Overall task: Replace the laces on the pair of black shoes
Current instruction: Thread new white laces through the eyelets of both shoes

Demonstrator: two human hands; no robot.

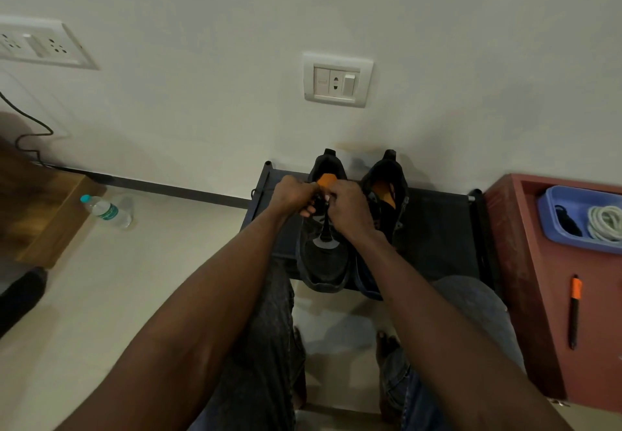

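Two black shoes stand side by side on a low black rack [437,228] against the wall, toes towards me. The left shoe [323,262] has an orange insole and a black lace [325,228] running down its tongue. My left hand [294,195] and my right hand [346,205] meet over the top eyelets of this shoe, fingers curled and pinching the lace. The right shoe [387,191] stands untouched beside my right hand, its tongue open. A blue tray [552,225] at the right holds a coiled white lace [606,222] and a black lace [568,222].
A red-brown cabinet [525,279] at the right carries the tray and an orange-black pen [575,309]. A water bottle [107,211] lies on the floor at left beside a wooden board [50,215]. My knees and bare feet are below the rack.
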